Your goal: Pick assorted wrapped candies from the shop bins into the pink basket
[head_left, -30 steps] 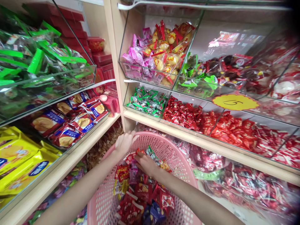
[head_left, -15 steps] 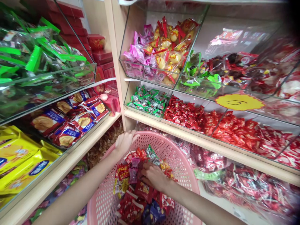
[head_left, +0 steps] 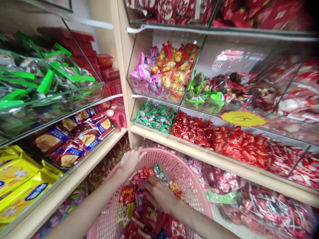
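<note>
Candy (head_left: pixel 128 194) is lying in the basket (head_left: pixel 195 192), and the right hand (head_left: pixel 159 194) is now sliding left onto the purple packet (head_left: pixel 139 200), so the rummaging's staying in there, palm down, grip too hidden to tell, while the left hand (head_left: pixel 131 161) is clasping the rim (head_left: pixel 159 151).

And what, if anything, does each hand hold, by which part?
The left hand holds the pink perforated basket by its rim; whether the right hand grips wrapped sweets is hidden.
</note>
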The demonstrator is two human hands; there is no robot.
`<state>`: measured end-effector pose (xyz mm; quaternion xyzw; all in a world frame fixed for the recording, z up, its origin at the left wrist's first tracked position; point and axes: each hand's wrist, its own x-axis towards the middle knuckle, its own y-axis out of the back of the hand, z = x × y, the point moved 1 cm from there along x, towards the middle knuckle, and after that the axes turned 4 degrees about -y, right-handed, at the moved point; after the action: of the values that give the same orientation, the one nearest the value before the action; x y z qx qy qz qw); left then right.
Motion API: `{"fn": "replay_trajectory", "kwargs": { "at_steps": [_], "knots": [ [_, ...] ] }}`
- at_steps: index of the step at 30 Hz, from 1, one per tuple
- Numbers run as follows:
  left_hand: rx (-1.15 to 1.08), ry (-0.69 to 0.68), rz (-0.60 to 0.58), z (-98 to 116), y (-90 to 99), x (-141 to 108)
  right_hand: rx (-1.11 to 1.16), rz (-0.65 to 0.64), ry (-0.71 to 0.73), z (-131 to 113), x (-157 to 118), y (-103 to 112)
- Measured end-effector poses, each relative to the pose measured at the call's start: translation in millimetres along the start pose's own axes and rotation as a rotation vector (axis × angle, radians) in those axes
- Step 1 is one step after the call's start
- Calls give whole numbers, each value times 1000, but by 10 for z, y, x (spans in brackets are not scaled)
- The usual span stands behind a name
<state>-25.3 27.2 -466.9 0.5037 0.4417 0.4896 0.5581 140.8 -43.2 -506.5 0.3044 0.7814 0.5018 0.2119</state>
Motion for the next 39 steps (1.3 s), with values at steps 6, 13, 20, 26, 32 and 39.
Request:
{"fn": "replay_trajectory", "kwargs": {
  "at_steps": [6, 13, 20, 26, 32, 39],
  "knots": [
    [-1, -28, 8, -41, -37, 25, 2, 343, -12, 41, 87, 810],
    [-12, 26, -6, -54, -108, 76, -252, 659, 130, 39, 281, 1924],
    [-27, 35, 18, -90, -173, 80, -447, 963, 125, -18, 700, 2898],
    [-7, 14, 6, -101, -90, 42, -410, 1031, -138, -131, 971, 3378],
    [-2, 41, 44, -207, -191, 27, -134, 862, -229, -133, 1115, 3498],
    [8, 41, 7, -217, -128, -1, 53, 946, -151, -112, 1050, 3612]
  ]
}}
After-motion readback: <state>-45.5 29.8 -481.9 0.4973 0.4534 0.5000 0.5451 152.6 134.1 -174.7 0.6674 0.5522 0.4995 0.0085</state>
